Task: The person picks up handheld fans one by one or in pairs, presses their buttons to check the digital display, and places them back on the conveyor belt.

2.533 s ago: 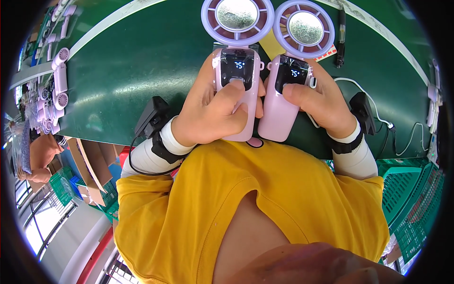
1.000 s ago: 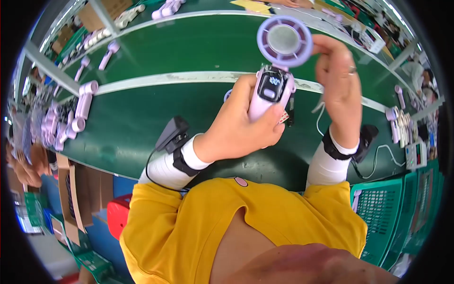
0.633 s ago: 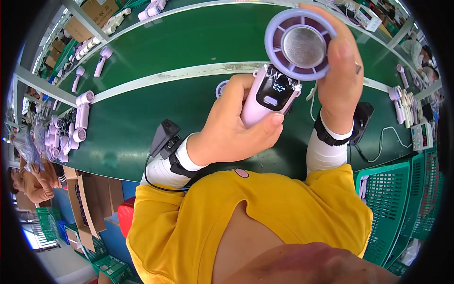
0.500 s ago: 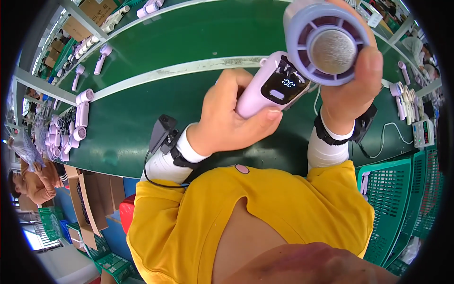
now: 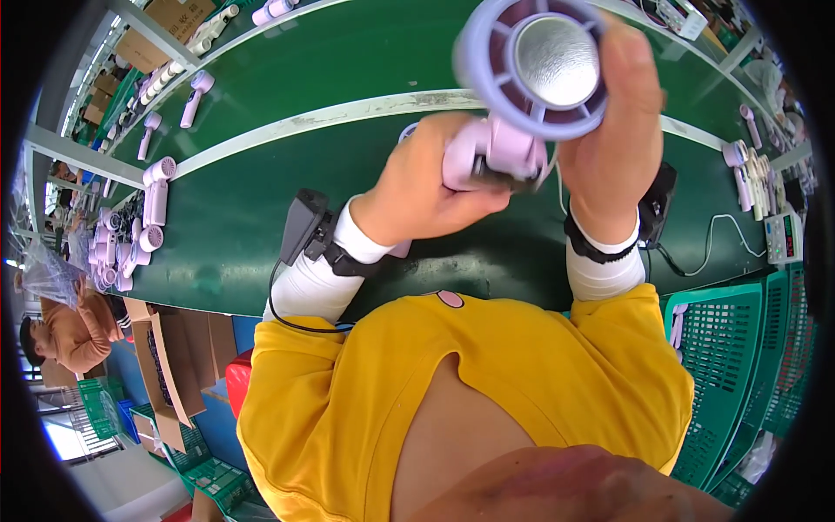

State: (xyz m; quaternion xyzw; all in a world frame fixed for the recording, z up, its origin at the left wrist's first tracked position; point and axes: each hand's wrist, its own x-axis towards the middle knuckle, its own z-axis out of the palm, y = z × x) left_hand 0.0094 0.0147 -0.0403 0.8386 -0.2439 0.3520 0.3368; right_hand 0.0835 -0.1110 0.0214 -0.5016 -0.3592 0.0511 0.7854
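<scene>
A lavender handheld fan (image 5: 513,148) is between my hands, above the green bench. My left hand (image 5: 413,191) is wrapped round its pale purple body, and the fingers cover much of it. The round fan head (image 5: 500,52), with spokes and a silver disc (image 5: 557,61) at its centre, is in my right hand (image 5: 616,139), thumb along its rim. The head sits close over the end of the body; whether the two are joined is hard to make out. Bits of purple show behind and below my left hand, too hidden to name.
Purple fans (image 5: 122,244) are heaped on the left of the bench (image 5: 235,217). More fans (image 5: 753,183) stand at right beside a small white meter (image 5: 784,238) and cable. Green crates (image 5: 718,374) sit low right, an open carton (image 5: 178,365) low left. Another person (image 5: 83,335) is at far left.
My left hand has turned the fan body over, so the lit display no longer shows. My right hand has moved left and up with the fan head.
</scene>
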